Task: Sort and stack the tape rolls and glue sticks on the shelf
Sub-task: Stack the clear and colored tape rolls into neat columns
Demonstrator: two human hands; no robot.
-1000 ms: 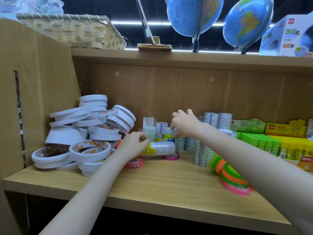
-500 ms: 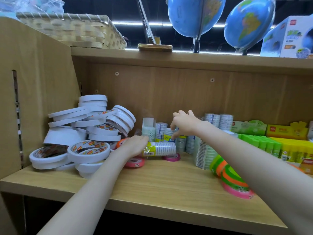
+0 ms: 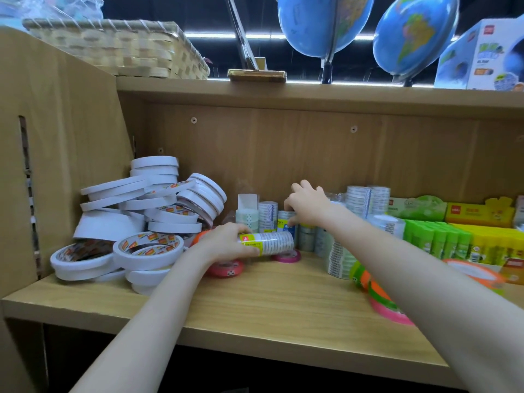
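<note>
A sleeve of clear tape (image 3: 268, 243) is gripped by the left hand (image 3: 226, 245); an upright tape pack (image 3: 286, 222) (far, crowded) is pinched by the right hand (image 3: 307, 204), so neighbours could be toppled.

The left hand (image 3: 226, 243) grips a tape pack (image 3: 269, 243) lying sideways above the shelf (image 3: 269, 302). The right hand (image 3: 307, 204) holds an upright tape stack (image 3: 286, 222) near the back, with white rolls (image 3: 141, 222) heaped left and glue sticks (image 3: 442, 239) right.

No text is clear enough to read; red logo marks stand on the white box (image 3: 482, 52) and yellow box (image 3: 479, 212), both blurred.
</note>
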